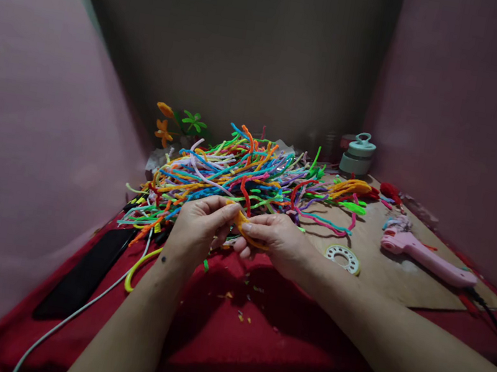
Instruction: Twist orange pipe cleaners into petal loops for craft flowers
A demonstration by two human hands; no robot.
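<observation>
The orange pipe cleaner [244, 228] sat pinched between both sets of fingers, just above the red-clothed bench [263, 333] — my left hand [197, 225] closed on one end, my right hand [275, 237] on the other. It seemed bent into a loop, though the dim light blurred it. Just behind lay the tangled pile of pipe cleaners [241, 175]. Off to my right, a white ring [343, 257] and a pink glue gun [426, 258] rested on a wooden board [384, 283].

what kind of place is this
Likely a home craft corner: a heap of coloured pipe cleaners and a pink glue gun on the table, and the left hand and right hand pinch an orange pipe cleaner.
</observation>
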